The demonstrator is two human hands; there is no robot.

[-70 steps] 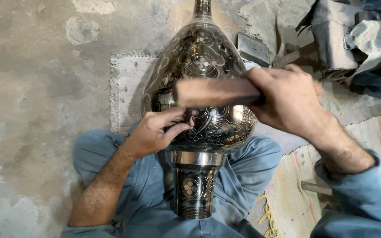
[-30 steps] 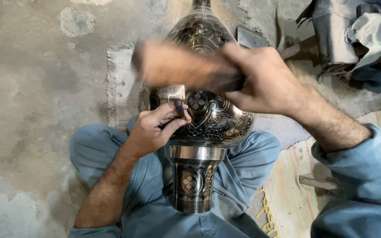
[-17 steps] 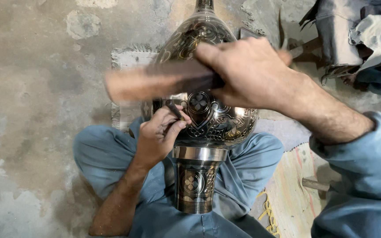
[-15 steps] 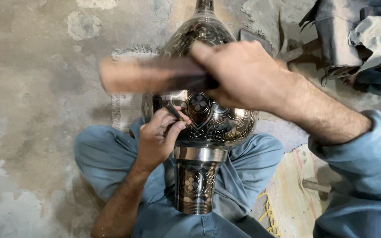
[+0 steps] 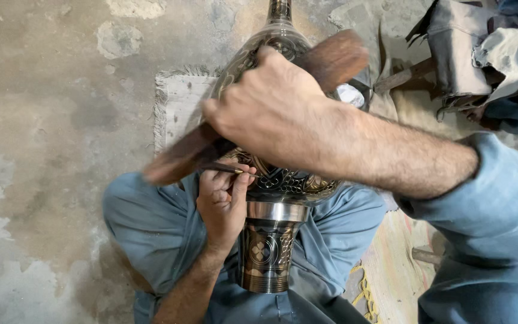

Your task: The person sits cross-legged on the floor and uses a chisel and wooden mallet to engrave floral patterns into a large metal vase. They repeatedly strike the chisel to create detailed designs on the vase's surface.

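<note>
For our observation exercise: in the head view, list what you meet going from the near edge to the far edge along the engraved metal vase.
Vase foot → left hand holding a thin chisel → right hand gripping a wooden mallet → vase neck.

You sit cross-legged on a stained, patchy concrete floor (image 5: 49, 120). A small pale fringed mat (image 5: 178, 105) lies flat on it ahead of you, with a wooden stick (image 5: 404, 76) resting nearby, right.
</note>
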